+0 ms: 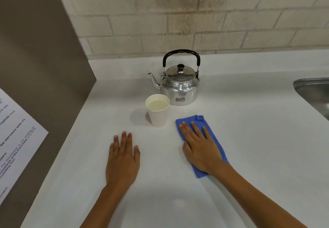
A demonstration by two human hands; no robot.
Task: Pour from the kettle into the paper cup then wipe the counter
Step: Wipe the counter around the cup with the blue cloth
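A shiny metal kettle (179, 85) with a black handle stands upright near the back of the white counter (249, 147), spout pointing left. Just in front of it stands a white paper cup (157, 110) holding liquid close to its rim. My right hand (200, 146) lies flat, fingers spread, pressing on a folded blue cloth (199, 120) to the right of the cup. My left hand (122, 158) rests palm down on the bare counter, left of the cloth and in front of the cup, holding nothing.
A steel sink (315, 94) cuts into the counter at the right edge. A brown panel (35, 58) with a printed paper notice (16, 135) walls off the left side. Brick tiles (195, 13) back the counter behind the kettle.
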